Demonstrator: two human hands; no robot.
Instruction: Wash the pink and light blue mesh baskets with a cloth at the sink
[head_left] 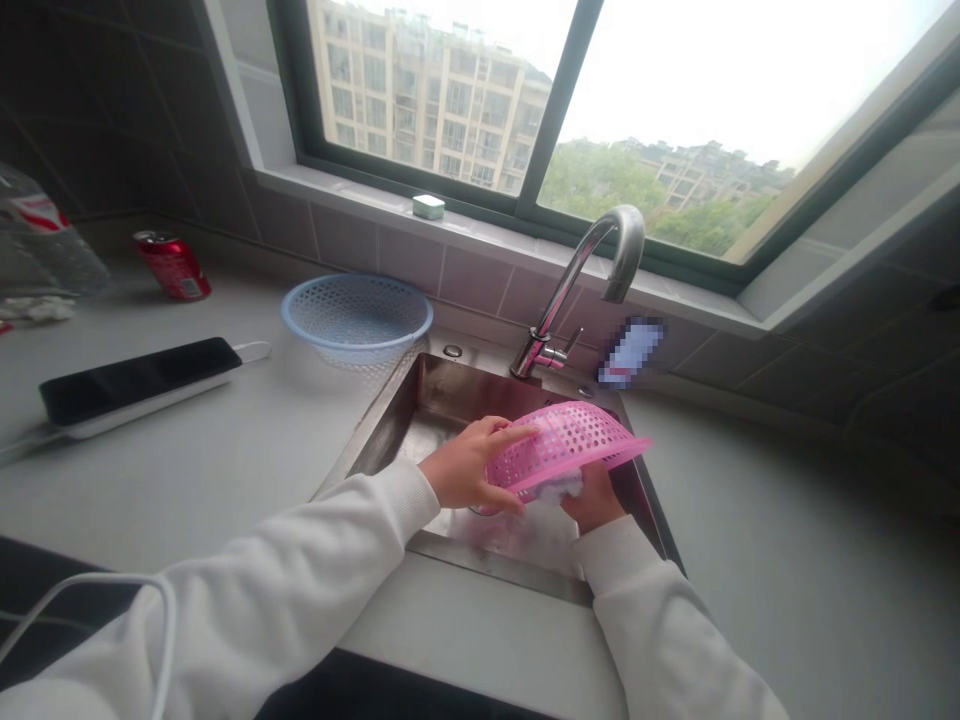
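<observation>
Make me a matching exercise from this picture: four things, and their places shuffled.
Things
1. Pink basket
2. Blue basket
3. Red can
4. Faucet

Places
A. On the counter, near the bottle
B. Fixed behind the sink
C. Tilted over the sink, the left hand on its outer side
D. On the counter, by the sink's left back corner

Pairs: 1-C, 2-D, 3-A, 4-B

Right hand (598, 500) partly hidden behind the pink colander (562, 440), plastic bottle (56, 245) cut by the left edge
</observation>
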